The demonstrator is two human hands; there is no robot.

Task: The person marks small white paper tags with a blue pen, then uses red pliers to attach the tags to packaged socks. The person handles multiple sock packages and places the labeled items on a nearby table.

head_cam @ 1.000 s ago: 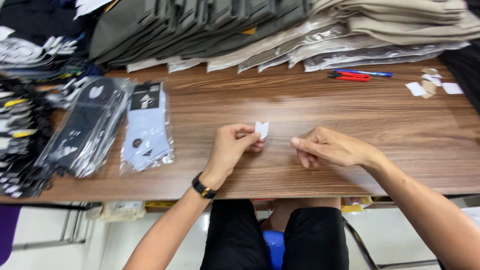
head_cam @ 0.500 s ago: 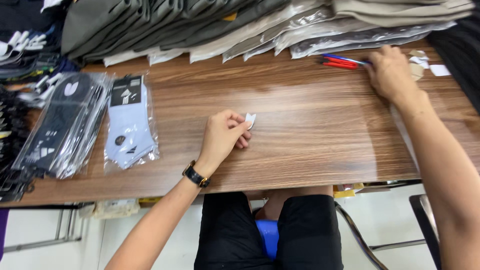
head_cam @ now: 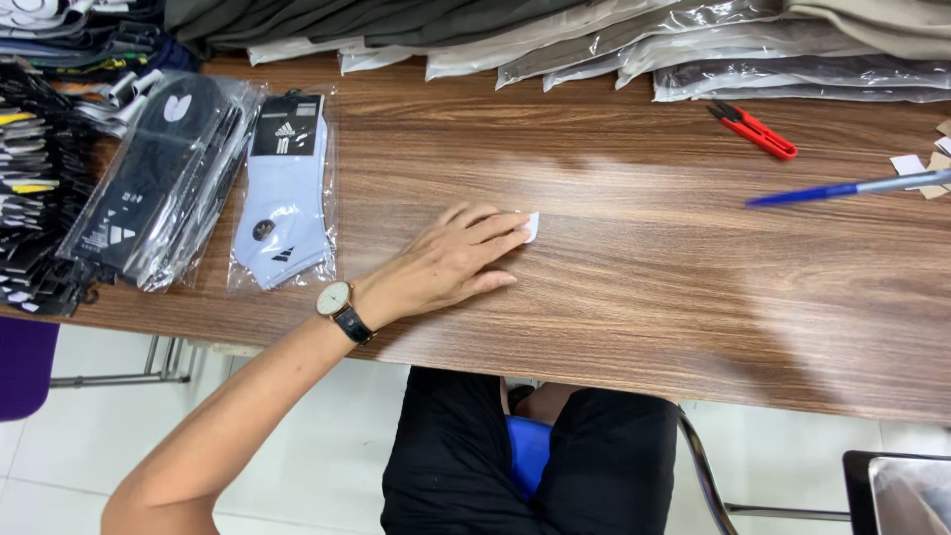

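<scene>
On the wooden table (head_cam: 634,287) | my left hand (head_cam: 451,263) lies flat, fingers spread | small white label (head_cam: 531,226) under my fingertips | right hand out of view

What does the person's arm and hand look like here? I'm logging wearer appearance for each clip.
Only the left hand shows: bare, no glove, forearm unsleeved. On the wrist sits a wristwatch with a round pale dial, gold-toned case and dark strap. The right hand is out of view.

Left arm: bare, no sleeve in view.
Left wrist: round white-faced, gold-rimmed wristwatch (head_cam: 334,298) on a black strap.
Left hand (head_cam: 451,263): no rings or gloves seen.
Legs: black shorts (head_cam: 535,466).
</scene>
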